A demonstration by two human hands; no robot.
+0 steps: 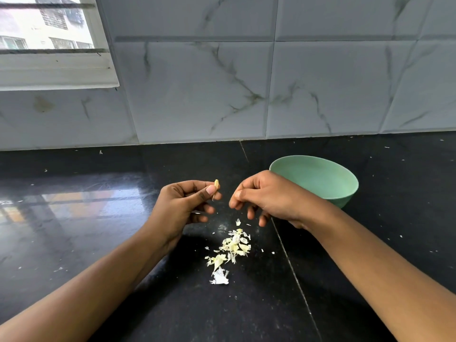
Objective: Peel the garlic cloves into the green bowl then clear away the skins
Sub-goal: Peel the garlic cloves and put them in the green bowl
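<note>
A glossy black bench (pixel 74 230) runs along a wall of grey-veined marble tiles (pixel 197 95), with a window (pixel 49 33) at the upper left. Both hands are raised above the bench, near each other but apart.

The left hand (pixel 182 206) pinches a small yellowish garlic piece (pixel 216 185) between thumb and forefinger (clove or skin, too small to tell). A thin strand hangs from it below the fingers, and the other fingers curl loosely underneath.

The right hand (pixel 266 196) has thumb and forefinger tips pressed together and the rest bent downward. Whether these fingers have hold of anything cannot be told.

The green bowl (pixel 320 178) stands just behind the right fingers. Its inside is not visible. A heap of pale garlic skins (pixel 232 248) lies on the bench below both sets of fingers.
</note>
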